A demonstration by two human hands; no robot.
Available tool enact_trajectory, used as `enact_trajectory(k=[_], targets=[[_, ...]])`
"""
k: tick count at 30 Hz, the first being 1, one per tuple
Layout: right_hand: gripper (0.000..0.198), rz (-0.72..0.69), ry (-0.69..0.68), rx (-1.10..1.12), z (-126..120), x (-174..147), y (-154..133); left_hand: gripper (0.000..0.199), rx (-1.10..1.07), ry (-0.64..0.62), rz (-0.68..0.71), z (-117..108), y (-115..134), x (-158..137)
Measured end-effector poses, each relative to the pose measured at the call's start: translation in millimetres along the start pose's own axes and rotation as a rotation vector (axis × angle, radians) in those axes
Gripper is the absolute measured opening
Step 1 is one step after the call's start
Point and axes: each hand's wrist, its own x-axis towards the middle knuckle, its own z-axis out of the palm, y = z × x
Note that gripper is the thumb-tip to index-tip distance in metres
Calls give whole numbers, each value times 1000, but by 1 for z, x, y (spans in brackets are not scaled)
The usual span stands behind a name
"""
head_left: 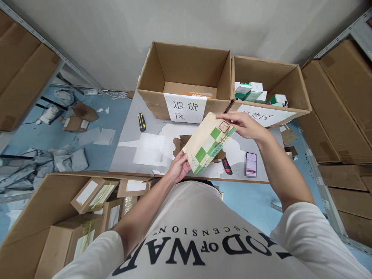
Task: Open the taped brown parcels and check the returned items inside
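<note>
The cream-and-green packet (207, 145) is showing smooth, mostly matt paper or thin card. The open-top cartons (154, 104) are presenting dull brown corrugated cardboard, while the front signs (186, 112) are looking like flat white paper. Glossy tape (101, 196) is gleaming across the matt cardboard parcels (65, 232). The table (124, 155) is appearing smooth and grey, its brown edge resembling wood. The smartphone (251, 164) is displaying a glossy screen; the yellow-and-black utility knife (142, 122) is looking plastic-bodied. The T-shirt (215, 217) is creasing in soft matt cloth. Crumpled plastic mailers (72, 159) are shining faintly; the shelf beam (348, 29) is showing perforated metal; the wall (116, 46) is looking matt.
</note>
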Motion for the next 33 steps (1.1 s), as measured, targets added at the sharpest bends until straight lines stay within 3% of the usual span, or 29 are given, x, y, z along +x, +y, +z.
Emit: enact_trajectory(k=[4,7,9,11,15,18,21,24,33], targets=[[26,-57,10,-39,2,7,-4,31,9,-39,-207,-1,4,1],[30,39,19,15,10,13,-11,34,52,-165,-417,4,6,1],[30,120,80,8,16,19,-15,35,39,-226,-483,10,4,0],[30,194,131,-2,18,23,-18,32,-14,-188,-431,14,0,-2],[34,325,186,48,16,27,-12,27,-87,-80,-157,13,-7,-8],[37,395,208,121,17,24,-3,33,3,-85,-42,10,-10,-12],[41,458,215,214,22,20,2,36,103,35,39,11,-12,-10],[41,505,215,285,25,16,3,38,142,97,77,10,-15,-7],[33,536,102,508,14,-3,12,35,149,62,61,2,-18,3]])
